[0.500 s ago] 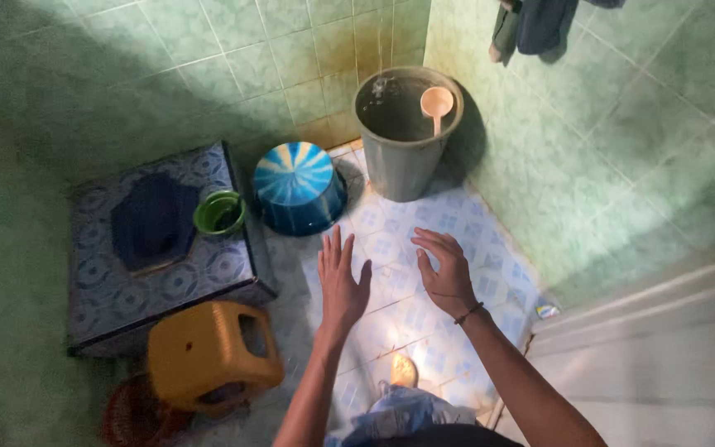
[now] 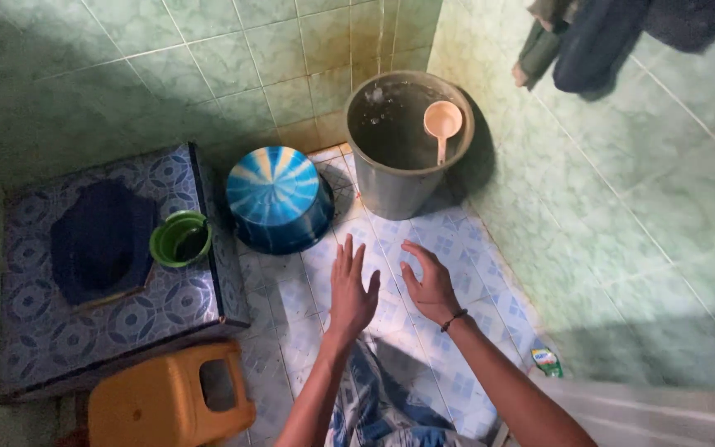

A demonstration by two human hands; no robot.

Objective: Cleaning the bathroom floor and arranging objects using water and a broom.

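My left hand (image 2: 350, 287) is stretched out flat over the patterned floor tiles, fingers apart, holding nothing. Beside it, my right hand (image 2: 430, 285) hovers with curled, spread fingers and a dark band at the wrist, also holding nothing. Both hands are above the floor, just short of an overturned blue striped basin (image 2: 277, 197). Beyond them a grey bucket (image 2: 405, 141) of water stands in the corner with a pink dipper (image 2: 442, 124) floating in it.
A raised tiled squat toilet platform (image 2: 151, 290) lies at left with a small green bowl (image 2: 179, 240) on its edge. An orange plastic stool (image 2: 167, 406) sits at lower left. Dark clothes (image 2: 597, 33) hang on the right wall. A small bottle (image 2: 546, 359) lies by the wall.
The view has shifted forward and slightly right, so the platform and stool sit lower left. Both hands stay empty and have drawn a little closer together.
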